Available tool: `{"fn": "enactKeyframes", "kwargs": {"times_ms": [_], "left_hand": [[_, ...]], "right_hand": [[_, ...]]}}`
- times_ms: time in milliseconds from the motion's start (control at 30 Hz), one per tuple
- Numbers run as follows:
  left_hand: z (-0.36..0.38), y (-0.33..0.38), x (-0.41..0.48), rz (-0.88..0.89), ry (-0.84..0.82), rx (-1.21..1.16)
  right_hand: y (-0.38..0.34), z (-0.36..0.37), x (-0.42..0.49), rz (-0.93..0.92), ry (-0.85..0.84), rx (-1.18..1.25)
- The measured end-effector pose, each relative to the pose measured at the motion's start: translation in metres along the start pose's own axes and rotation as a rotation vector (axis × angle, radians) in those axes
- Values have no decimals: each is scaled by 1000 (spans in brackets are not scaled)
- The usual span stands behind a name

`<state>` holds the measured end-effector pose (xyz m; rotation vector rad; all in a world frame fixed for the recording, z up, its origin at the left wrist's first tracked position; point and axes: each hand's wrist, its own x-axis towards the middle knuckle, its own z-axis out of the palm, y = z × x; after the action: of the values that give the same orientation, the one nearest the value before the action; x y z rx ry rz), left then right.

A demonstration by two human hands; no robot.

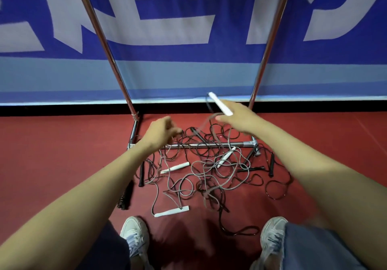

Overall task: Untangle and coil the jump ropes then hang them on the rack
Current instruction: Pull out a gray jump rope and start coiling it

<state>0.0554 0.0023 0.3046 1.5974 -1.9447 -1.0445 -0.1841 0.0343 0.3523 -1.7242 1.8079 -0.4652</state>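
Ropes (209, 171) are tangled; a handle (219, 103) is held by right fingers (222, 119), left fingers (175, 131) unclear; knots could be tightened by pulling.

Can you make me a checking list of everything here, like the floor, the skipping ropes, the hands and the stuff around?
Surface: red floor, with ropes lying on it.
Job's things: jump ropes, grey and black, tangled in one heap across the base bar of the rack; none coiled.
Clutter: nothing seen.
Hands: right hand holds a white handle raised above the heap; left hand curled at the cords, grip too blurred to tell.
Cables: nothing seen besides rope cords.
Surroundings: blue banner behind the rack; the person's shoes at the near edge.
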Motion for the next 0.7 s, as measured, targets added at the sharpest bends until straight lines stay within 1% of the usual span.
{"fn": "enactKeyframes", "kwargs": {"times_ms": [67, 133, 200, 267, 333, 367, 433, 533, 600, 667, 700], "left_hand": [[9, 28, -3, 100, -13, -134], [16, 45, -2, 137, 18, -311], [15, 51, 1, 129, 30, -428], [13, 46, 0, 97, -19, -472], [14, 36, -4, 68, -84, -437], [16, 30, -6, 54, -104, -425], [17, 21, -9, 38, -115, -436], [14, 14, -2, 47, -97, -366], [13, 10, 10, 49, -81, -269], [19, -5, 24, 18, -100, -119], [24, -17, 29, -3, -136, 9]], "right_hand": [[-10, 11, -2, -84, -93, 98], [-17, 19, -1, -92, -146, 228], [-20, 18, -1, -32, -154, 515], [-20, 7, -1, -8, -103, 736], [-16, -3, -1, 1, -94, 832], [-15, -5, -3, 25, -127, 848], [-11, 2, -7, 95, -228, 823], [-2, 24, -9, 101, -369, 625], [2, 37, -1, 64, -351, 437], [6, 50, 18, 73, -253, 282], [7, 57, 30, 86, -198, 238]]}}
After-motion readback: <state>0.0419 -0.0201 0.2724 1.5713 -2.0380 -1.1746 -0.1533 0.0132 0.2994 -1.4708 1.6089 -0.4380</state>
